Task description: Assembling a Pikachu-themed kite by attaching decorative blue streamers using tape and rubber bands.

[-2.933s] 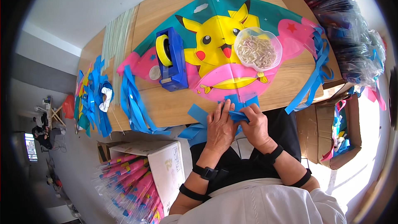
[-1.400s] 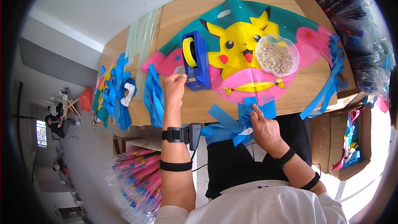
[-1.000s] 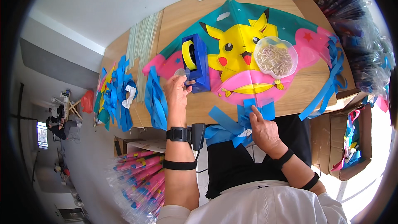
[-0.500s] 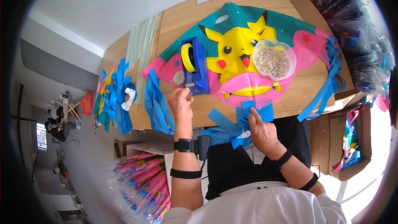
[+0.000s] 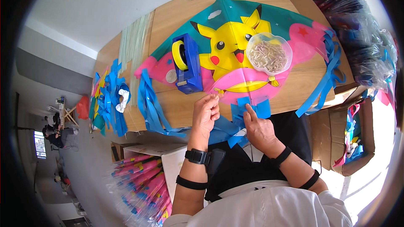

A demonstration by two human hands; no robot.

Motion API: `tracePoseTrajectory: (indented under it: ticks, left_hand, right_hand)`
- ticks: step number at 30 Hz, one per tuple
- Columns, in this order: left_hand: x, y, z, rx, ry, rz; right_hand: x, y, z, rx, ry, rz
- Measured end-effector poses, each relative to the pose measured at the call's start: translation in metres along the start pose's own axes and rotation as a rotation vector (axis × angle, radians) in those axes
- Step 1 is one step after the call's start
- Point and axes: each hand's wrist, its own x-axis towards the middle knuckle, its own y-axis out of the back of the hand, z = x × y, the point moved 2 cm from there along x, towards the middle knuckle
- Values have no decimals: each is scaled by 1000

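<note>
A kite sheet (image 5: 232, 8) with a yellow cartoon figure on green and pink lies on the table. Blue strips (image 5: 240, 113) meet its near pink edge and trail toward my lap. My right hand (image 5: 261, 133) holds these strips at that edge, its index finger pressed on top; its thumb is hidden. Just left of it, my left hand (image 5: 206, 112) is closed in a pinch, with what looks like a small piece of clear tape at the fingertips. A blue tape dispenser (image 5: 193, 65) with a yellow-cored roll stands on the kite's left part.
A clear dish (image 5: 270, 53) of small tube-like pieces rests on the kite. Blue streamers (image 5: 153, 107) hang at the left, others (image 5: 326, 84) at the right. Pale thin rods (image 5: 134, 46) lie far left. A cardboard box (image 5: 332, 138) and bagged pink bundles (image 5: 141, 189) stand below the table.
My left hand has moved right, away from the dispenser's cutting end, toward the blue strips. My right hand stays at the kite's edge. The whole view has shifted slightly.
</note>
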Motion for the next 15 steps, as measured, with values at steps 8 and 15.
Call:
tracePoseTrajectory:
  ticks: [8,15]
  left_hand:
    - [15,-35,-30,137,152,-95]
    - [19,-36,-33,240,124,-38]
  right_hand:
    - [0,-4,1,19,-12,53]
    - [0,-2,2,43,-14,40]
